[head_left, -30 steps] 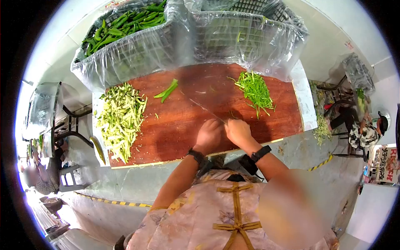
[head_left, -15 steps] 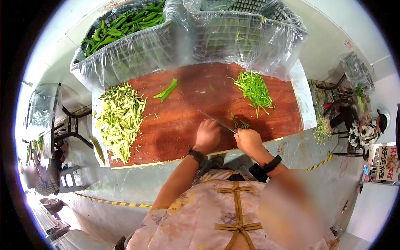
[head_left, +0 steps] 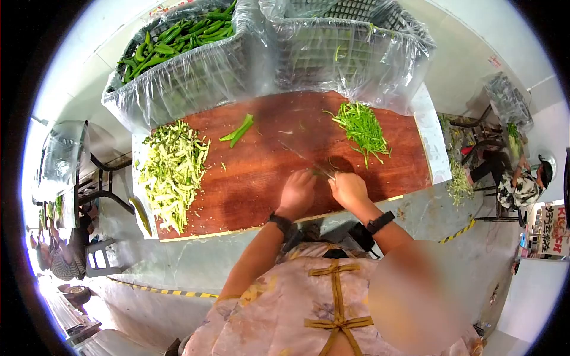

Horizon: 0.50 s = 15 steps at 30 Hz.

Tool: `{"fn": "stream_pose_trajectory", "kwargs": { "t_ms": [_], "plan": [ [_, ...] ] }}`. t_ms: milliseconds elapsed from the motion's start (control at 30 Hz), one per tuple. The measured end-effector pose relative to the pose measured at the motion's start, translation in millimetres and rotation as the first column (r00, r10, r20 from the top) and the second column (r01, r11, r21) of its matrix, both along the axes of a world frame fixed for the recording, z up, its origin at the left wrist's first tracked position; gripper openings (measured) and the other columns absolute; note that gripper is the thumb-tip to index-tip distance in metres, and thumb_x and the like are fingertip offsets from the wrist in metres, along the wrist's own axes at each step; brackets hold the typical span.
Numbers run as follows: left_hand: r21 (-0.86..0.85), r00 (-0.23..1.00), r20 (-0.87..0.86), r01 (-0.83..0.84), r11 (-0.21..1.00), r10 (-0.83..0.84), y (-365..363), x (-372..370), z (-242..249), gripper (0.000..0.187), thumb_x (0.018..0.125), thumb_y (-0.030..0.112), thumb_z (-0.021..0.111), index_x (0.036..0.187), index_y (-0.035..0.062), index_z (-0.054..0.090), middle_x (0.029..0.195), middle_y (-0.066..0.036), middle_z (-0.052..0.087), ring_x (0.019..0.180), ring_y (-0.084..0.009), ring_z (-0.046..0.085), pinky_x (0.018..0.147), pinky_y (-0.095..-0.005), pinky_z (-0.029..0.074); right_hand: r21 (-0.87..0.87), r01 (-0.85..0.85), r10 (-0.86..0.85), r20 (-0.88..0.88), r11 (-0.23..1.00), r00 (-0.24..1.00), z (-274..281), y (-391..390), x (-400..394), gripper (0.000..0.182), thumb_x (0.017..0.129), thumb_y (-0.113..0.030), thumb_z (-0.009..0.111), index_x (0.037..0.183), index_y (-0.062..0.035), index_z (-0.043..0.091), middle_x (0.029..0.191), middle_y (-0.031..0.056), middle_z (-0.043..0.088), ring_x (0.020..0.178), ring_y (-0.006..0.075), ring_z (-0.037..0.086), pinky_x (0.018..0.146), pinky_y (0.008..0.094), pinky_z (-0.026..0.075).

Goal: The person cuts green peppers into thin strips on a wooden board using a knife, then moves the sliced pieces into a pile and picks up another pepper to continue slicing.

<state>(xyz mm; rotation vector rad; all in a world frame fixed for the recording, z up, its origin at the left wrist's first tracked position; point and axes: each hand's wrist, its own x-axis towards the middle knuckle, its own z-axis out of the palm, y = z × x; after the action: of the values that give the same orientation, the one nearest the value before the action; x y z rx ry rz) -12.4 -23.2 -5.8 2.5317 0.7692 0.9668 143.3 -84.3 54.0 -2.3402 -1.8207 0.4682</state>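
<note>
My right hand is closed around the handle of a knife. The thin blade points up and left across the reddish-brown wooden board and is smeared by motion. Close beside it, my left hand has curled fingers pressed down on the board. A bit of green at those fingertips looks like green pepper, mostly hidden by the hand. Fine green strips lie in a pile at the right. Two long green pepper pieces rest left of centre. Pale green shreds are heaped on the left.
Behind the board stand a plastic-lined crate of green peppers and a second lined crate. A yellow-green pod-like piece lies at the left edge. A person sits at far right; others are at far left.
My right hand and the knife have moved slightly left and up, closer to my left hand. The cut green strips beside the blade are now largely hidden.
</note>
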Motion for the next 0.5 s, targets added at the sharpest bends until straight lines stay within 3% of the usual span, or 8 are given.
{"fn": "stream_pose_trajectory", "kwargs": {
  "t_ms": [167, 233, 500],
  "plan": [
    [-0.018, 0.999, -0.049, 0.008, 1.0, -0.008, -0.6, 1.0, -4.2, 0.029, 0.068, 0.005, 0.055, 0.096, 0.0024, 0.059, 0.101, -0.013, 0.055, 0.1, -0.0318, 0.05, 0.085, -0.0416, 0.043, 0.066, -0.061, 0.061, 0.002, 0.996, 0.998, 1.9, -26.6, 5.0, 0.024, 0.082, -0.026, 0.056, 0.077, -0.0029, 0.06, 0.067, 0.0184, 0.06, 0.066, 0.0379, 0.059, 0.059, 0.0477, 0.046],
    [-0.025, 0.998, -0.06, -0.015, 1.0, 0.014, -1.9, 1.5, -3.5, 0.025, 0.068, 0.005, 0.05, 0.092, 0.0038, 0.059, 0.103, -0.011, 0.054, 0.099, -0.0308, 0.05, 0.085, -0.0417, 0.042, 0.049, -0.05, 0.05, -0.007, 0.998, 0.999, 4.9, -29.0, 4.8, 0.023, 0.081, -0.025, 0.057, 0.077, -0.0031, 0.06, 0.066, 0.0183, 0.06, 0.065, 0.0379, 0.059, 0.058, 0.0477, 0.046],
    [-0.03, 0.998, -0.058, -0.008, 1.0, 0.006, 0.9, -0.4, -7.5, 0.022, 0.069, 0.006, 0.053, 0.09, 0.0028, 0.06, 0.103, -0.013, 0.054, 0.099, -0.0322, 0.049, 0.086, -0.043, 0.041, 0.069, -0.12, 0.118, 0.035, 0.99, 0.992, 8.4, -26.4, 12.2, 0.021, 0.081, -0.024, 0.057, 0.076, -0.0031, 0.059, 0.065, 0.0182, 0.059, 0.064, 0.0377, 0.058, 0.058, 0.0478, 0.046]
  ]
}}
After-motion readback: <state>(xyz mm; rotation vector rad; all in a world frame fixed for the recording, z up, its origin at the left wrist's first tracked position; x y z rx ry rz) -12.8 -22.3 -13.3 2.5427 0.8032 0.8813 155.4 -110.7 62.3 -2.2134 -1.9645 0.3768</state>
